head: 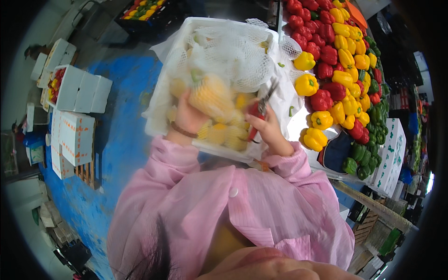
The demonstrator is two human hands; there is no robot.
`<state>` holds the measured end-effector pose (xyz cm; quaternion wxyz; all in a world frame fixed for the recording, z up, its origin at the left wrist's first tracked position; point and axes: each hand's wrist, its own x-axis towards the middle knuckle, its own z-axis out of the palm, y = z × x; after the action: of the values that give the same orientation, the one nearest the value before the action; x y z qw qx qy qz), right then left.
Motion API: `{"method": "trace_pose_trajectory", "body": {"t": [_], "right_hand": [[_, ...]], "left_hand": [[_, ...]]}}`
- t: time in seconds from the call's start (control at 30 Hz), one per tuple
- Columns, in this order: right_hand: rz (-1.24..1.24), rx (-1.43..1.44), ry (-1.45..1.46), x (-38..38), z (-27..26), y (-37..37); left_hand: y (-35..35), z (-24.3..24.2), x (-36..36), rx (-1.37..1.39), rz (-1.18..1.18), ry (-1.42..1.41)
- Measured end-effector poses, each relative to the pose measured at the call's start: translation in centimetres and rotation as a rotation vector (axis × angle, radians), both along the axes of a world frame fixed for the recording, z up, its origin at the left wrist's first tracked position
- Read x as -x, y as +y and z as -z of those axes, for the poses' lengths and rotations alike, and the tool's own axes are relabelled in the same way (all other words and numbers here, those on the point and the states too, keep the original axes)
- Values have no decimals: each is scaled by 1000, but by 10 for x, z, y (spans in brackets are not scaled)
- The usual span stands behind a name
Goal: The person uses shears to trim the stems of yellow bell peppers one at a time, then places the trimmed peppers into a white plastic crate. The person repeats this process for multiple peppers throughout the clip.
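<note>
My left hand grips a yellow bell pepper in a white foam net sleeve, blurred, its green stem towards the upper left. In my right hand is a pair of red-handled pruning shears, blades pointing up and to the right. Both hands are over a white foam box, which holds yellow peppers in foam nets at the near side. Loose white foam net sleeves are heaped across its far half. White lining paper spreads over the box's right side, with cut green stems on it.
On the right, a table carries piled red peppers, yellow peppers and green peppers. A printed white carton stands beyond. To the left are stacked foam boxes and cartons on a wooden pallet. A black crate of peppers is at the back.
</note>
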<state>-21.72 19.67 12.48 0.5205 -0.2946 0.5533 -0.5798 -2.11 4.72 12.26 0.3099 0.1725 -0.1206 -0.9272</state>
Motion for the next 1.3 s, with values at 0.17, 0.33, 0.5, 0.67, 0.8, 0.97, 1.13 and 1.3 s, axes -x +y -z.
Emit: {"method": "trace_pose_trajectory", "body": {"t": [0.17, 0.33, 0.5, 0.67, 0.8, 0.97, 1.13, 1.3], "right_hand": [[125, 69, -47, -14, -23, -22], [222, 75, 237, -16, -17, -20], [290, 248, 579, -14, 2, -16], [292, 381, 510, 3, 0, -19], [413, 252, 418, 39, 1, -42], [319, 101, 537, 50, 21, -59], [214, 24, 396, 30, 10, -35], [169, -46, 72, 11, -21, -12]], "left_hand": [[20, -13, 31, 14, 28, 70], [27, -11, 41, 212, 123, 4], [29, 1, 51, 248, 105, -112], [27, 19, 50, 2, 333, -15], [35, 26, 43, 33, 488, 21], [47, 15, 48, 45, 356, -42], [45, -4, 52, 102, 132, -70], [34, 1, 58, -69, 2, 28]]}}
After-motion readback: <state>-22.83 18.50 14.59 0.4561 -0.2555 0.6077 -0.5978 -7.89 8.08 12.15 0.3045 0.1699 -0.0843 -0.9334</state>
